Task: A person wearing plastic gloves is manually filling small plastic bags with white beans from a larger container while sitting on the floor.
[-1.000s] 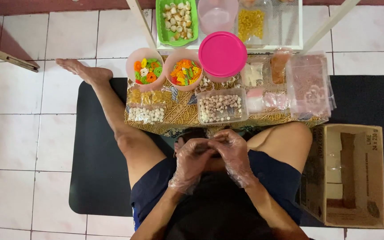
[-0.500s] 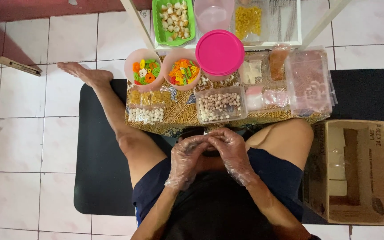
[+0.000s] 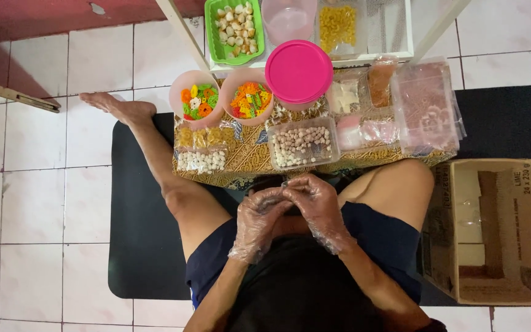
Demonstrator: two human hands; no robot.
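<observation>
Floored in pale square tiles (image 3: 26, 203) with dark grout lines, evenly lit, no hard shadows. Bounded along the top edge by a dark red wall base (image 3: 62, 15), chipped at one spot. Covered at the centre by a black mat (image 3: 136, 246) with rounded corners, running out to the right edge. Crossed at the left edge by a slanted wooden strip (image 3: 13, 95) lying on the tiles. Furnished at the top with a white frame (image 3: 182, 34), its legs splaying outward to both sides of a white mesh shelf (image 3: 388, 24). Draped over a low surface at the mat's far edge with brown patterned cloth (image 3: 250, 157).
</observation>
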